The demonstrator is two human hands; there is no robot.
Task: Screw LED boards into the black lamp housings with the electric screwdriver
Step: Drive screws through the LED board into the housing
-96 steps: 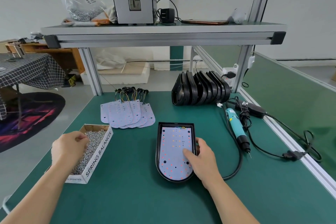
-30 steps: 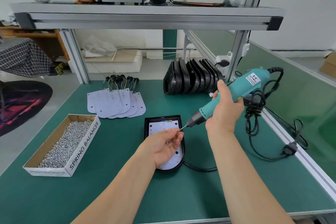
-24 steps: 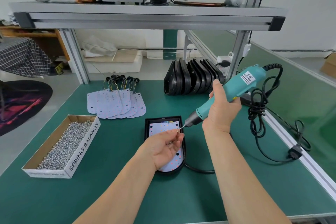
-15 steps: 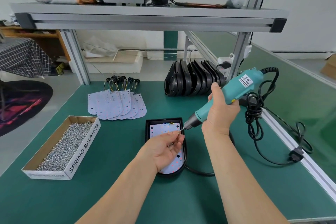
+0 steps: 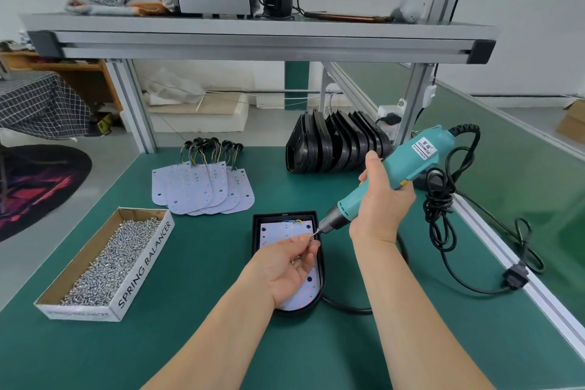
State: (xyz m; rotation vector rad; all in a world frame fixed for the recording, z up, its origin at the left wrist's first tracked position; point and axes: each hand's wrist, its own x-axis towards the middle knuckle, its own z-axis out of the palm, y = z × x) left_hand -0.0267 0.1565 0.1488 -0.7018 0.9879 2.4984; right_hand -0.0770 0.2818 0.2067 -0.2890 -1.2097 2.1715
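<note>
**Loading a screw onto the bit**

The housing (image 5: 285, 215) lies flat near the middle of the desk (image 5: 190, 342), towards its front edge, with a board (image 5: 278, 231) seated inside it, wires at the far end. The left hand (image 5: 285, 266) hovers palm-up over the board, its fingertips (image 5: 304, 239) pinching what appears to be a screw (image 5: 310, 236) against the bit. The right hand (image 5: 380, 199) is wrapped round the screwdriver (image 5: 408, 165), which slants down to the left so that its tip meets those fingertips.

The step in hand looks like seating the screw on the bit. To do it well:
- hold the tool steady and bring the screw to it, not the reverse;
- set the screw in line with the bit, so it does not hang crooked;
- keep off the trigger until the fingers are clear;
- stand the tool upright over a board hole before driving, and mind the cable (image 5: 443, 215) does not drag the housing.

A white label on the screwdriver reads KEENWISE; the smaller print is too fine to read. The box (image 5: 139, 266) of screws by the left edge says SPRING BALANCER on its side.
</note>
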